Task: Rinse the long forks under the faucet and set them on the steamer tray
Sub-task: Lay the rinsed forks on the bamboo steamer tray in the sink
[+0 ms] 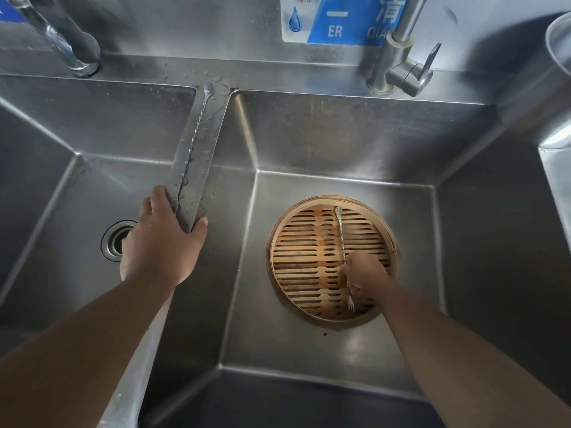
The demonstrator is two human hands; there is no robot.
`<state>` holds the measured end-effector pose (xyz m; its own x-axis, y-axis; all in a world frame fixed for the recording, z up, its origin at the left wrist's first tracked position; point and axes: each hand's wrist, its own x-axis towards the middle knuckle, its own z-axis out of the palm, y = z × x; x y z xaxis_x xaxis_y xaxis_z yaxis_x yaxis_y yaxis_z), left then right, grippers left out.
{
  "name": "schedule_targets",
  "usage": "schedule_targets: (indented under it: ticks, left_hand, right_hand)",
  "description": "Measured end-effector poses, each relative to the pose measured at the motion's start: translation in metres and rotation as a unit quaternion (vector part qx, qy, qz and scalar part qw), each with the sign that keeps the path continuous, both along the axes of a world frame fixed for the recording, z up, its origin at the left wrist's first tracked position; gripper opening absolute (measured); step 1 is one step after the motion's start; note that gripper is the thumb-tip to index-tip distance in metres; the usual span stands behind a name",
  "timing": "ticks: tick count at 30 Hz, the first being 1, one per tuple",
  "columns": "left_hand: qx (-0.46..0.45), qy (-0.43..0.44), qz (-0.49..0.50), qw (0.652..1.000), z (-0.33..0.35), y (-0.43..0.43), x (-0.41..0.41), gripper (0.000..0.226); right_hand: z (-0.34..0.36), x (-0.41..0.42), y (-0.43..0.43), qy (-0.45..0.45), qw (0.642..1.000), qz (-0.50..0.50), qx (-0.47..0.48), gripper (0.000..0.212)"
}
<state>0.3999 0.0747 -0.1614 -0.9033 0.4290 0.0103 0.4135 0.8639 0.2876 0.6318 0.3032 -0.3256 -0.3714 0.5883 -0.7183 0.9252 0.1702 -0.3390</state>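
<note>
A round bamboo steamer tray [296, 267] lies on the floor of the right basin. My right hand [364, 274] is closed around a long twisted metal fork [340, 233] that lies across the tray's slats, its tines pointing toward me below my hand. A second long fork [194, 140] lies along the wet divider [213, 131] between the two basins, its rounded end toward the back wall. My left hand [162, 239] rests over the near end of that divider, thumb on one side and fingers on the other, at the fork's near end.
One faucet [398, 60] with a lever stands behind the right basin, another faucet [58, 41] behind the left basin. The left basin has a drain [114, 240]. A blue sign [340, 18] is on the back wall. A metal pot [559, 38] sits at the far right.
</note>
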Motion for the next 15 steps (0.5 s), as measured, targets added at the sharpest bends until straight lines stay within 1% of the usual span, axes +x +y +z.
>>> schedule_targets:
  ticks: [6,10,12,15]
  left_hand:
    - [-0.015,0.009,-0.005,1.000,-0.001,0.000,-0.002,0.048]
    - [-0.018,0.009,-0.002,1.000,0.001,0.001,-0.001,0.048]
    - [-0.024,-0.001,-0.001,1.000,0.002,0.001,0.000,0.054]
    - [-0.021,-0.024,0.001,0.999,0.007,0.003,0.001,0.065]
  right_hand:
    - [-0.001,0.002,0.001,-0.015,0.999,0.033,0.018,0.018]
    - [0.003,0.005,0.002,-0.009,1.000,0.001,0.019,0.025]
    - [0.010,0.005,0.003,-0.011,0.999,-0.020,0.027,0.028]
    - [0.027,-0.008,0.004,-0.008,0.999,-0.019,0.033,0.025]
